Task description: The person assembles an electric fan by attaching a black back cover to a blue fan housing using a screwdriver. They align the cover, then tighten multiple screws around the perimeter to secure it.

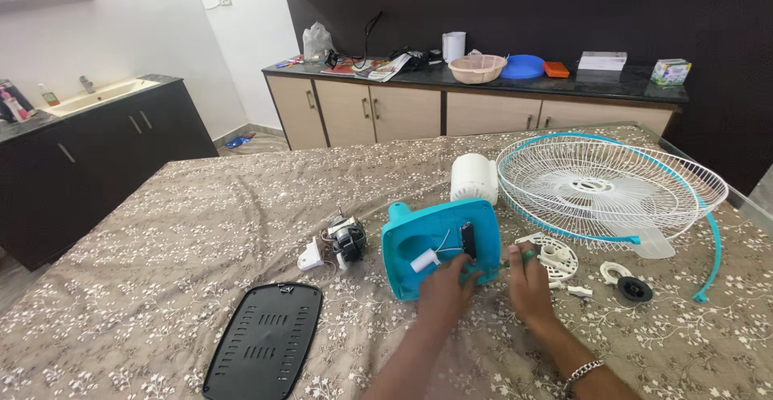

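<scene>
Teal fan base (435,239) tilted up on table (161,231), open side toward us | our left hand (445,294) grips its lower edge | our right hand (527,286) pinches a green-handled tool (523,253).

Left hand (445,291) on turquoise fan base (439,243), right hand (527,283) beside it

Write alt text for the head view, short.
Two bare hands work at the lower edge of a turquoise plastic fan housing on a floral-cloth table: left hand grips it, right hand holds a green-handled tool. Nearby lie a small electric motor, a black vented plastic cover and white wire fan guards.
</scene>
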